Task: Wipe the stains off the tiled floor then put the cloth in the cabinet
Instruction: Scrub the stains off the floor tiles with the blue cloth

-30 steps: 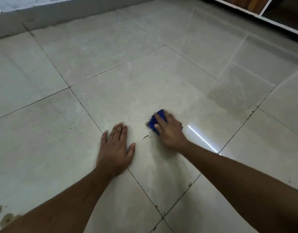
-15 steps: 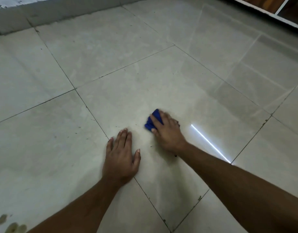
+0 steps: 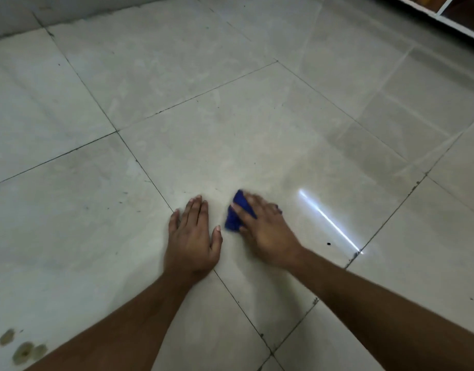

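One blue cloth (image 3: 238,211) lies on the tiled floor (image 3: 230,124), pressed under the right hand (image 3: 266,231), whose fingers curl over it. The left hand (image 3: 192,238) lies flat and empty just beside it. Three brownish stains (image 3: 23,348) sit near the left forearm.
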